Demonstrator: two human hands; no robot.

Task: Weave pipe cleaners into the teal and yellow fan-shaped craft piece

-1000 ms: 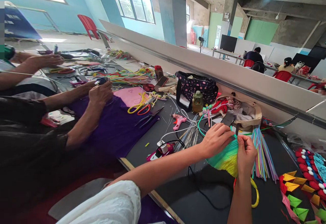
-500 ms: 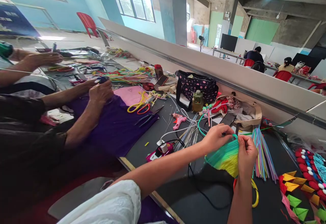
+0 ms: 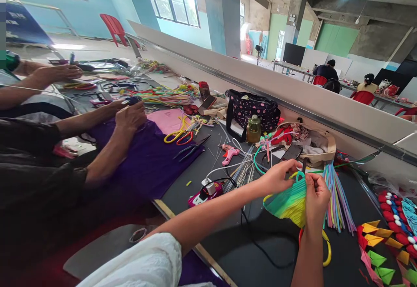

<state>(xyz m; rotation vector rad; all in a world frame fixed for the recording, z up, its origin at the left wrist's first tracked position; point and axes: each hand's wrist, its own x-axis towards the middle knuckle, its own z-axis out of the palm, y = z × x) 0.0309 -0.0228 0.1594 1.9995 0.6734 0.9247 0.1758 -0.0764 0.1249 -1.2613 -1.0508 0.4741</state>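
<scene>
The desk (image 3: 177, 189) looks matt, its near edge (image 3: 164, 208) wooden; the green-yellow piece (image 3: 286, 202) ribbed; the glue gun (image 3: 230, 154) plastic.

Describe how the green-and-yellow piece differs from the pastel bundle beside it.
The green-and-yellow piece is pinched in the right hand, with the left hand close against it; the pastel bundle lies on the table.
The green-and-yellow piece is compact and ridged, while the pastel bundle fans into loose strands.
The green-and-yellow piece looks brighter; the pastel bundle shows softer blues, pinks and purples.
Both are multicoloured.
</scene>
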